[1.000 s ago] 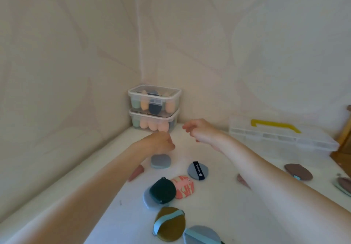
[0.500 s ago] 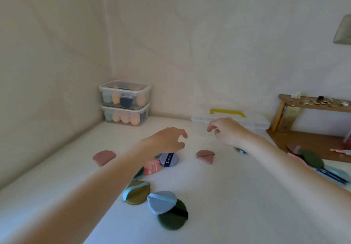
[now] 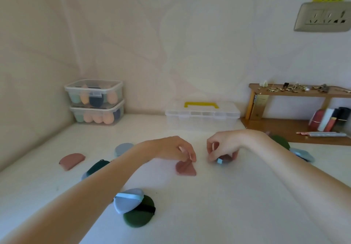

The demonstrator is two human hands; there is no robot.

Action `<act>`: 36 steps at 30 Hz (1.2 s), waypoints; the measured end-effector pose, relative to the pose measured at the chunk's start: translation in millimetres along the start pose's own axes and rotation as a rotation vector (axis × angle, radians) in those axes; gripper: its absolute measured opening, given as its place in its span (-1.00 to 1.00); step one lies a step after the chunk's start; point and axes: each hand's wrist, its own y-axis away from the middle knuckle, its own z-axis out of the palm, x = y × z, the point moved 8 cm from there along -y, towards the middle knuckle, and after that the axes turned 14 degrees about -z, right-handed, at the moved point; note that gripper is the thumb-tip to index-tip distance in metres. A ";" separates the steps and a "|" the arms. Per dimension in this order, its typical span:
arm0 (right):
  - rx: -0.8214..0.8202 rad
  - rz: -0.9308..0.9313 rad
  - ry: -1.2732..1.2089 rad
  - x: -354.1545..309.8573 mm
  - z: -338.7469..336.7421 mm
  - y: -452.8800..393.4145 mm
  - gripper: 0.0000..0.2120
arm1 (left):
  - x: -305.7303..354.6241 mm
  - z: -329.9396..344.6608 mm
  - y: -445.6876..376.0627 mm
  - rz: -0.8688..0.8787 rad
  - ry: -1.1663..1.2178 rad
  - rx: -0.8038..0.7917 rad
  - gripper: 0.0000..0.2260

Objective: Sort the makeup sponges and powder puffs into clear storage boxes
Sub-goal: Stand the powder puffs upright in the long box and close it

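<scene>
Your left hand pinches the far edge of the dusty-pink, wedge-shaped powder puff lying flat on the white desk, in the middle. Thumb and forefinger are nearly closed on its top edge or strap; the rest of the puff rests on the desk, so it reads as a pinch just taken, not yet a lift. Your right hand, just right of it, curls over a brownish round puff with a light-blue strap. The fingers are bent close around it and the strap end pokes out below them, but I cannot tell whether the puff is truly gripped or only touched.

Working both hands at once probably lets you carry two puffs in one trip. The other puffs lie scattered nearer and to the left: a pale-blue puff with a blue strap overlapping a dark-green round puff, a teal puff partly under your forearm, a grey-blue puff and a second pink puff far left. More lie by your right forearm.

At the far left corner, two clear lidded storage boxes stand stacked, already holding peach and mint sponges. A flat clear organiser case with a yellow handle sits far centre, shut and well apart from both hands; it seems the likely home for puffs.
</scene>
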 end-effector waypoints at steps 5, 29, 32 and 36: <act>0.256 -0.139 0.006 -22.4 -37.2 3.6 -0.70 | -10.9 -41.3 -7.5 -0.031 0.075 0.279 -0.73; 0.485 -0.234 0.346 -24.3 -74.4 17.2 -0.59 | -33.3 -64.9 41.6 0.205 0.114 0.960 -0.76; 0.499 -0.245 0.324 -25.2 -67.4 33.0 -0.62 | -40.4 -70.1 53.2 0.187 0.203 0.927 -0.65; 0.534 -0.248 0.357 -32.7 -66.7 43.1 -0.65 | -61.8 -59.1 23.4 -0.067 0.425 0.547 -0.59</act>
